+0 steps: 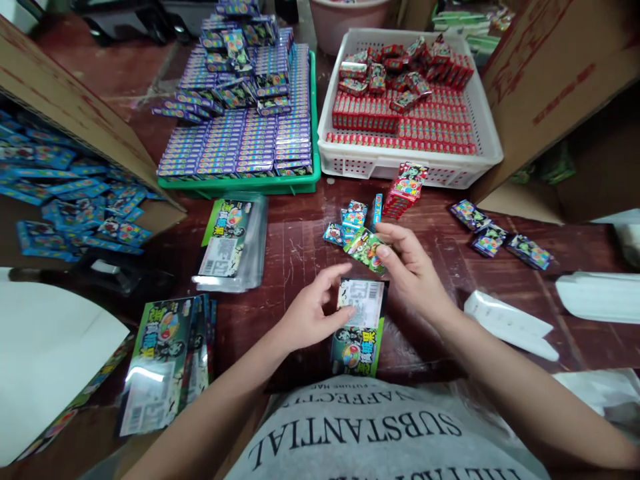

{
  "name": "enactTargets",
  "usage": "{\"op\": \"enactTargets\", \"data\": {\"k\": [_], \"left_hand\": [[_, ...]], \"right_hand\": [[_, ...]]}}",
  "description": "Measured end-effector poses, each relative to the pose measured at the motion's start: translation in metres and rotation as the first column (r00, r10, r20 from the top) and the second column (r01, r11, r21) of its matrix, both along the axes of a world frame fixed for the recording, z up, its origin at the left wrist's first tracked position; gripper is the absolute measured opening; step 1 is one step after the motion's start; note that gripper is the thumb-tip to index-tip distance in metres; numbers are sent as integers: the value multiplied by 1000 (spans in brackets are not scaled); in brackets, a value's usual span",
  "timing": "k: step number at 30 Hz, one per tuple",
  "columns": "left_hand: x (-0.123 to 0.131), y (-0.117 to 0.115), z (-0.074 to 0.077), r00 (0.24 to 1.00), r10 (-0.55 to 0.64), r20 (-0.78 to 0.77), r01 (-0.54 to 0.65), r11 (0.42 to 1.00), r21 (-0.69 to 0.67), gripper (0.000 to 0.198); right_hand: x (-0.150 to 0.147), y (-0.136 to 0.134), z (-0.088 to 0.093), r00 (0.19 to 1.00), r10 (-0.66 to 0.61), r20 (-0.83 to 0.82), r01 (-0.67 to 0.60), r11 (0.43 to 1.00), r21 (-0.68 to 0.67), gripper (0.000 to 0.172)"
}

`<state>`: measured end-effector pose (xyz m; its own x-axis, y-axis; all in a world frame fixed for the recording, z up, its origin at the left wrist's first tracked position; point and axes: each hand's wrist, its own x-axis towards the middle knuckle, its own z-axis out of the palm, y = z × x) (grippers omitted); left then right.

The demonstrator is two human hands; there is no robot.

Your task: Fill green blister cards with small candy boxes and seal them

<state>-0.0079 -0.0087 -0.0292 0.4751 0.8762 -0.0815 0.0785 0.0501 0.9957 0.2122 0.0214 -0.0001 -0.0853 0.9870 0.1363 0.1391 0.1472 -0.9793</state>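
Note:
My left hand pinches the top edge of a clear printed pouch with a white barcode label, held just above my lap near the table's front edge. My right hand is closed on a small green candy box, held slightly above and beyond the pouch's mouth. Just past it lie a few small blue boxes on the dark red table. A short stack of red boxes stands behind them.
A green tray of purple boxes and a white basket of red boxes sit at the back. Empty pouches lie centre-left, filled pouches front-left. Blue boxes fill a cardboard carton left. Purple boxes lie right.

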Motion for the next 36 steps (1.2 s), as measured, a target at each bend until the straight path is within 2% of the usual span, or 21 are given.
{"op": "enactTargets", "data": {"k": [2,4,7,11,13,15,18,21,23,26,30,31,33,36], "left_hand": [[-4,4,4,999,-39,-37,40,999,20,58],[-5,5,5,999,-31,-38,32,999,21,58],[-3,3,3,1000,-14,6,14,1000,2,60],[1,-2,-2,998,18,64,-16,999,-37,62],[0,-4,-4,996,57,72,-53,997,-55,66],[-3,-8,-7,992,104,71,-100,993,-62,67],[-5,-13,-11,983,163,90,-158,986,-57,62],[-5,-14,-13,982,161,102,-156,986,-51,56],[-5,-11,-12,987,143,71,-140,989,-35,48],[-4,-2,-5,987,159,8,-159,987,17,23],[4,9,4,962,273,6,-273,962,17,6],[6,10,5,949,315,19,-315,949,-3,5],[9,11,6,931,364,34,-363,931,-28,17],[8,12,8,960,279,-8,-279,960,-23,20]], "right_hand": [[0,0,-5,997,14,75,-16,1000,26,33],[5,-1,-9,970,42,239,-56,997,53,31],[16,-2,-6,870,107,481,-161,984,72,28],[21,-4,4,788,217,576,-297,954,47,25],[20,-10,5,781,266,565,-342,939,31,27],[18,-19,1,815,243,526,-314,948,50,33],[15,-37,-15,931,68,358,-98,993,67,41],[10,-52,-32,990,-22,142,32,997,-68,37],[8,-57,-37,996,-29,81,40,989,-141,30],[8,-55,-34,998,11,57,-1,984,-177,22],[7,-48,-29,998,28,58,-23,996,-86,14],[6,-48,-29,999,7,37,-4,998,-68,14],[6,-46,-29,1000,-22,-8,21,997,-71,21],[10,-43,-26,998,29,62,-24,997,-78,21]]}}
